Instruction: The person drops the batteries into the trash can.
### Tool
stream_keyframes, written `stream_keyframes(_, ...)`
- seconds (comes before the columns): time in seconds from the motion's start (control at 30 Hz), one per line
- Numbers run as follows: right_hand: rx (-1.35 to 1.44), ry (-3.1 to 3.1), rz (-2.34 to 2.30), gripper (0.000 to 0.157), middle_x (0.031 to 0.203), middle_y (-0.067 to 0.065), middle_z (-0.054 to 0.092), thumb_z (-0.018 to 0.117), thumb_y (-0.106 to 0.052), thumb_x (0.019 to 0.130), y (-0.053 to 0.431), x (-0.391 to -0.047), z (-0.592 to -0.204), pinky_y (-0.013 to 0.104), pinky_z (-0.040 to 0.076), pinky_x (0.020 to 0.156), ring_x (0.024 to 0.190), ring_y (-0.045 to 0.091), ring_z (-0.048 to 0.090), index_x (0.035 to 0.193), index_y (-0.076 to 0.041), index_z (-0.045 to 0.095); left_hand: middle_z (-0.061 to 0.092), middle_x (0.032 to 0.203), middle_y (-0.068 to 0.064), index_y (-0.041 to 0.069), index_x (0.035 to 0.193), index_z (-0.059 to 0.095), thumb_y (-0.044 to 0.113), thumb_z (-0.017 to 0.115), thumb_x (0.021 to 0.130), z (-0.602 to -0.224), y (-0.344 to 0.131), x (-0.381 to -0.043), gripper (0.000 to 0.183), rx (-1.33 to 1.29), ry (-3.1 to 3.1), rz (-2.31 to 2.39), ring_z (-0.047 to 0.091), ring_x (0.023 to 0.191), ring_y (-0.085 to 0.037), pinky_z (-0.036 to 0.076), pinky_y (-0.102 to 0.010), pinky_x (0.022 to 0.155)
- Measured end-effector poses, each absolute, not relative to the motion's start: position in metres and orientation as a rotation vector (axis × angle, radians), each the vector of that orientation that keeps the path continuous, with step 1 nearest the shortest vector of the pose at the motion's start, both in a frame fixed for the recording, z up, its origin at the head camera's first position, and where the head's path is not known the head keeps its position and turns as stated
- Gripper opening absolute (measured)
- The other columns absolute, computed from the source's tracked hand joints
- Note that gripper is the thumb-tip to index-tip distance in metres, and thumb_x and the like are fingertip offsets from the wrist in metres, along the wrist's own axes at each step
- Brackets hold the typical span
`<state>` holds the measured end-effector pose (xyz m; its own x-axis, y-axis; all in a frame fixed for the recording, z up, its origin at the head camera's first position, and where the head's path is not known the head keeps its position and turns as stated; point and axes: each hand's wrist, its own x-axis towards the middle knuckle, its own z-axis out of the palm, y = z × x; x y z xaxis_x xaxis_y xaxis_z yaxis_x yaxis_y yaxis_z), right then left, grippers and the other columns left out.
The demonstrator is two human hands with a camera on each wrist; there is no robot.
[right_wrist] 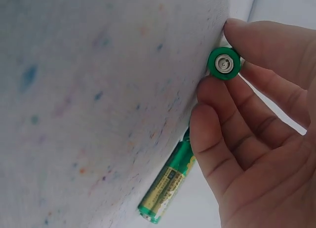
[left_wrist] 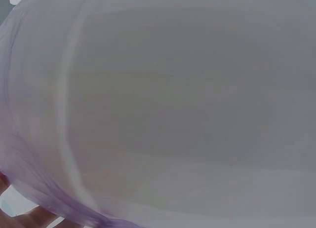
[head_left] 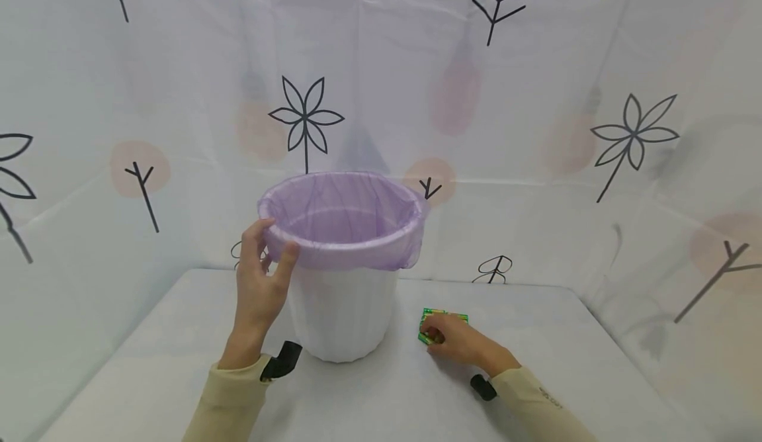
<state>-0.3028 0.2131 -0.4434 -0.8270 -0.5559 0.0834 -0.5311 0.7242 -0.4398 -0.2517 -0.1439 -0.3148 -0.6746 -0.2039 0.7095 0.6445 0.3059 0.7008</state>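
A white trash bin (head_left: 342, 309), lined with a translucent purple bag (head_left: 357, 257) folded over its rim, stands upright on the table. My left hand (head_left: 262, 290) holds the bin's near left rim through the bag, thumb at the front and fingers round the side. In the left wrist view the bin's pale wall (left_wrist: 197, 114) fills most of the picture. To the right of the bin, my right hand (head_left: 458, 339) pinches a green battery (right_wrist: 224, 63) between thumb and fingers, low at the tabletop. Another green and gold battery (right_wrist: 168, 183) lies beside those fingers; the hand partly hides several batteries (head_left: 446, 313).
The table has a white cloth (head_left: 369, 402) with small coloured specks. A white curtain (head_left: 381, 65) printed with black flowers and twigs hangs behind and on both sides. Black wrist devices (head_left: 282, 360) sit by both sleeves.
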Motion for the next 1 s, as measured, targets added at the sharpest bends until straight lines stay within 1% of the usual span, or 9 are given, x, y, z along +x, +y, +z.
stream_keyframes(0.23,-0.908,2.852,-0.718,0.024,0.089,-0.007,0.058,0.07,-0.005,0.082,0.2116,-0.3035,-0.4442,0.029,0.048,0.073,0.083,0.011,0.053,0.104,-0.012,0.065,0.04,0.145,-0.008,0.01,0.136,0.041,0.023,0.064,0.091,-0.3157,-0.1446,-0.2528,0.052,-0.399,-1.828,-1.452,0.039,0.133,-0.028,0.035,-0.059,0.103)
stream_keyframes(0.6,-0.878,2.852,-0.734,0.023,0.089,-0.006,0.059,0.069,-0.004,0.083,0.2109,-0.3025,-0.4433,0.03,0.047,0.073,0.083,0.011,0.052,0.104,-0.012,0.065,0.04,0.144,-0.007,0.013,0.136,0.042,0.019,0.063,0.092,-0.3149,-0.1431,-0.2515,0.049,-0.396,-1.826,-1.463,0.038,0.134,-0.029,0.034,-0.059,0.104)
stream_keyframes(0.83,-0.873,2.842,-0.745,0.023,0.088,-0.008,0.058,0.068,-0.004,0.084,0.212,-0.3031,-0.4451,0.028,0.048,0.071,0.082,0.01,0.052,0.105,-0.012,0.065,0.038,0.145,-0.014,0.006,0.136,0.04,0.011,0.063,0.09,-0.3145,-0.1423,-0.2522,0.051,-0.387,-1.839,-1.468,0.036,0.134,-0.034,0.032,-0.061,0.104)
stream_keyframes(0.93,-0.878,2.844,-0.747,0.023,0.089,-0.008,0.058,0.068,-0.005,0.084,0.2121,-0.3029,-0.4451,0.028,0.048,0.072,0.083,0.009,0.053,0.105,-0.013,0.065,0.038,0.145,-0.012,0.006,0.136,0.041,0.011,0.063,0.091,-0.3144,-0.1425,-0.2515,0.051,-0.394,-1.831,-1.47,0.037,0.134,-0.032,0.033,-0.06,0.104)
stream_keyframes(1.0,-0.892,2.847,-0.748,0.023,0.089,-0.008,0.059,0.068,-0.005,0.084,0.2118,-0.3023,-0.4443,0.028,0.048,0.072,0.083,0.009,0.053,0.105,-0.012,0.065,0.039,0.145,-0.008,0.01,0.136,0.041,0.014,0.063,0.091,-0.3149,-0.1432,-0.2508,0.05,-0.393,-1.829,-1.466,0.037,0.134,-0.03,0.033,-0.06,0.104)
